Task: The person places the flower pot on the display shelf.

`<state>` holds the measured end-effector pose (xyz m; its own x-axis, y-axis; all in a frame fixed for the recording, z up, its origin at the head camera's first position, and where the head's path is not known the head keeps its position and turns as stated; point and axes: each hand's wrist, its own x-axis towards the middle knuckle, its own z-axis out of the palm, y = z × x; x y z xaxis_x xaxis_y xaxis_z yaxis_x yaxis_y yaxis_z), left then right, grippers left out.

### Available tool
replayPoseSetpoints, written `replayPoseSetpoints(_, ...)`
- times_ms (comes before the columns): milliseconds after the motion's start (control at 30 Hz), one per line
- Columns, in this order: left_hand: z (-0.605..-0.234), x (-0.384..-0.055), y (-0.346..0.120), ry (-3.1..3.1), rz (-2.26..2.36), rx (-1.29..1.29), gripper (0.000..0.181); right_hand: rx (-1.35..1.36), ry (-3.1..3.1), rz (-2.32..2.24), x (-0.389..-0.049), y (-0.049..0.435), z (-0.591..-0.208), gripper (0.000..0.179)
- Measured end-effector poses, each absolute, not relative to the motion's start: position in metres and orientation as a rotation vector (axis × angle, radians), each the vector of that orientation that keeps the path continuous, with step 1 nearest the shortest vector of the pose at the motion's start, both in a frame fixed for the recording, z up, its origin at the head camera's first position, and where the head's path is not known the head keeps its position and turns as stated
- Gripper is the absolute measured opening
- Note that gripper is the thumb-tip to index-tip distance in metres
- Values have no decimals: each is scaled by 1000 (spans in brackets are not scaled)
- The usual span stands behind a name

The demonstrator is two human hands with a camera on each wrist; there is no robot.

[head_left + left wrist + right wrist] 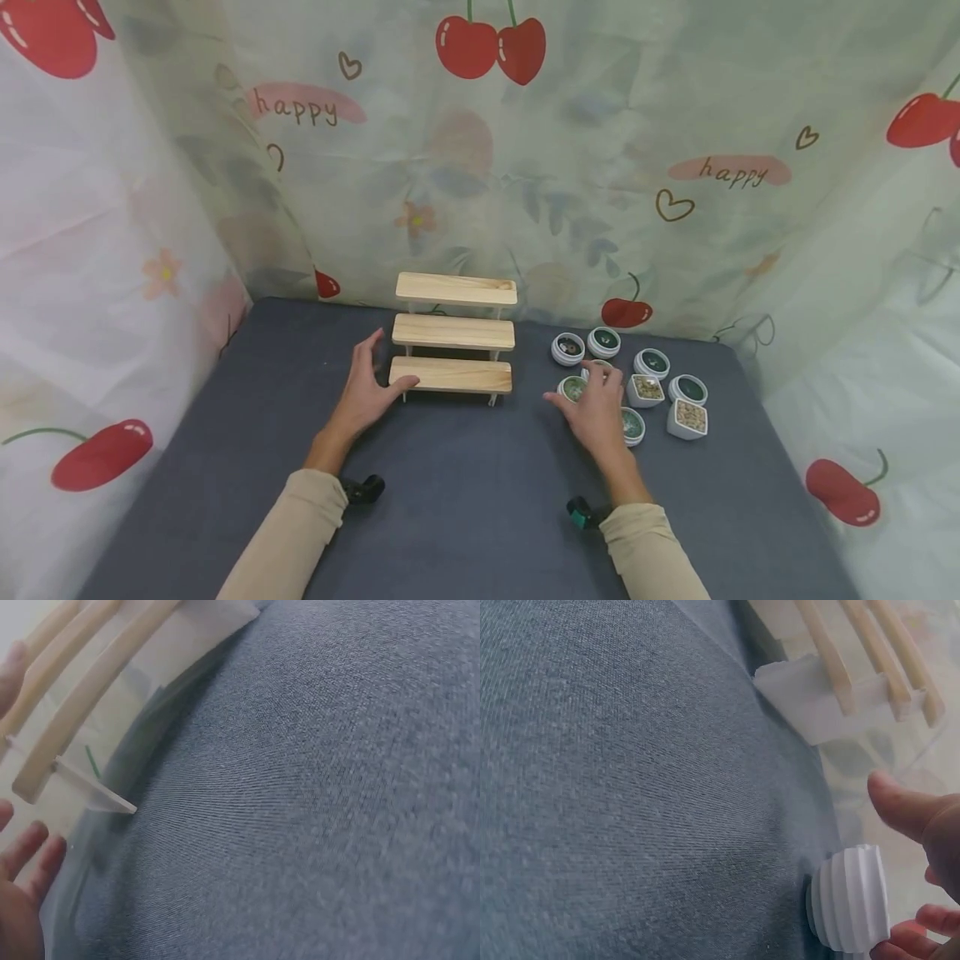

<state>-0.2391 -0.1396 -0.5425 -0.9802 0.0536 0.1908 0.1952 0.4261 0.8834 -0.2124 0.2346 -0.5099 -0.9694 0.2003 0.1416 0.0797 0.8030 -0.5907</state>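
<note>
A three-step wooden display stand [453, 332] with pale planks stands at the back of the dark table. My left hand [365, 392] is at its left end, fingers extended and thumb tip overlapping the lowest plank in the head view. In the left wrist view the fingers [46, 862] are spread beside the plank ends. My right hand [596, 407] reaches over a group of small white pots, thumb and fingers apart. Under it is a round pot with green filling [573, 388]. The right wrist view shows a ribbed white pot [849, 898], fingertips right at its rim and thumb [900, 806] away from it.
Right of the stand are more round white pots, one with a dark filling [567, 348] and several with green, such as the far-right one [687, 389]. Two squarish pots hold pebbles, the nearer one [687, 419] at the front right. A printed cloth [480, 208] walls the table.
</note>
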Motion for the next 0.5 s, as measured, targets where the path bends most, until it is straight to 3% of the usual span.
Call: replayPoseSetpoints(500,-560,-246,-130,-2374,-1777,-136,77,-168,-2704,923,-213,229,-526,80)
